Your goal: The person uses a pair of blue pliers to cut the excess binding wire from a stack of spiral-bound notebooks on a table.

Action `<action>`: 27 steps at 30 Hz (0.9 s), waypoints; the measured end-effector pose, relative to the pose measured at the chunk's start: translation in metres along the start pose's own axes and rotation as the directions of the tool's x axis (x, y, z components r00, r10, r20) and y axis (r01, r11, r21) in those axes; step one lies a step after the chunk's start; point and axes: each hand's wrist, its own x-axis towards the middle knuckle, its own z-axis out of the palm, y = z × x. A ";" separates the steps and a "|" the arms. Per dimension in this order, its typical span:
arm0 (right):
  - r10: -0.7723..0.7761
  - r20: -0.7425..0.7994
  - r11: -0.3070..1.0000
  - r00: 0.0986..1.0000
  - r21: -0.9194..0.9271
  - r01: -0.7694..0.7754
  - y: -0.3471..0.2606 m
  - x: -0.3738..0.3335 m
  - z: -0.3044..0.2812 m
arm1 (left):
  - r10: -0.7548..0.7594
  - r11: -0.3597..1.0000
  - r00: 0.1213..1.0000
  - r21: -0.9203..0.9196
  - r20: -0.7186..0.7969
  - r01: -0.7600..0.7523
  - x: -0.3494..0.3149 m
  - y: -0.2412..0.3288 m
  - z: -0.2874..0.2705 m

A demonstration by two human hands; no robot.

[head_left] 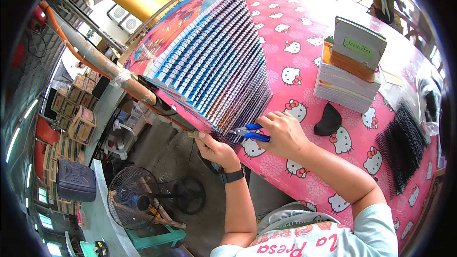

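head view: just off the centre toward 4 o'clock, the right hand is closed on the blue handles of a pair of pliers, whose metal nose points toward 9 o'clock, at the lower ends of the coil bindings. the left hand, a little below the centre toward 7 o'clock, has its fingers bent and thumb raised beside those same ends; whether it grips anything i cannot tell. the two hands are near each other but apart. a dark watch sits on the left wrist.

the coil-bound notebooks are stacked from the centre out toward 11 o'clock, coils facing the hands, on a worktop with a pink patterned cover. out between 2 and 3 o'clock lies a stack of pads, with a grey-faced block bearing a green label upon it. a black rounded piece lies at 3 o'clock, and farther out that way is a heap of black coils.

off the worktop, a standing fan is between 7 and 8 o'clock, and cardboard boxes are piled at 9.
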 end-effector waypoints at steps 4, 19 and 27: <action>-0.001 -0.027 0.996 1.000 -0.085 -0.001 -0.008 0.001 0.005 | 0.016 1.000 1.000 -0.008 -0.020 -0.016 -0.001 -0.001 0.000; 0.005 0.059 0.997 0.998 -0.072 0.000 -0.005 0.007 0.014 | 0.031 0.999 0.999 0.041 0.027 -0.032 0.002 -0.010 -0.006; -0.031 0.004 0.995 1.000 -0.092 0.031 -0.009 0.008 0.017 | 0.040 0.999 0.999 0.021 0.006 -0.040 0.003 -0.009 -0.004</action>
